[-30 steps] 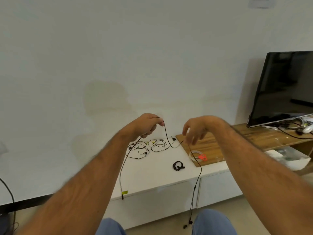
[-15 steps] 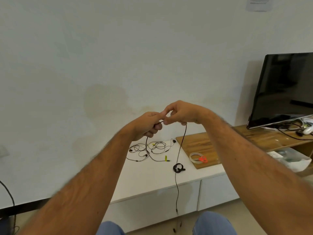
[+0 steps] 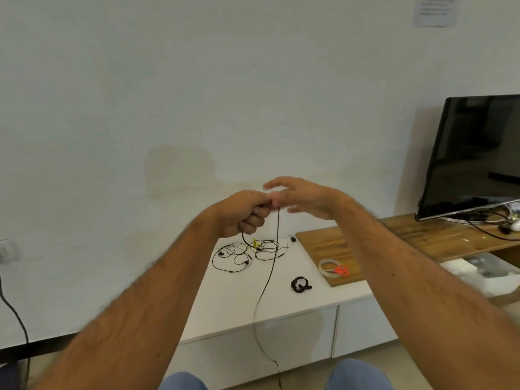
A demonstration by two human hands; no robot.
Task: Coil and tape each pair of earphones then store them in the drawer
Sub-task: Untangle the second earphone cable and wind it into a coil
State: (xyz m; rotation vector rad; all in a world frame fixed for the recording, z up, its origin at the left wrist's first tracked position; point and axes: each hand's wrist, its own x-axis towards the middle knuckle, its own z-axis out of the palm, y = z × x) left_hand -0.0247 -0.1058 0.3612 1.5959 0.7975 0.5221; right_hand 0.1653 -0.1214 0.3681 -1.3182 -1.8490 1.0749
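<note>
Two bare hands meet at the centre of the frame, raised in front of the wall; the left hand (image 3: 247, 213) is curled into a fist round a black earphone cable (image 3: 270, 277), while the right hand (image 3: 304, 198) is blurred, its fingers spread and fairly straight beside the fist, and whether it touches the cable I cannot tell; from the fist the cable drops straight down past the front edge of the white cabinet (image 3: 233, 305) and trails to the bottom edge of the frame between the two knees; behind it, near the back of the cabinet top, lies a tangle of loose earphones (image 3: 247, 253) with a small yellow-green piece among them; right of the hanging cable, a coiled black pair (image 3: 300, 284) sits alone on bare white surface, apart from the tangle; on the near left corner of the wooden board (image 3: 323, 246), right of centre, a tape roll (image 3: 327, 267) lies with orange scissors (image 3: 341, 271) touching it; the drawer fronts (image 3: 363, 325) below the cabinet edge are shut; a dark monitor (image 3: 478, 156) stands at the right edge, and a black cord (image 3: 17, 319) hangs at the lower left.
</note>
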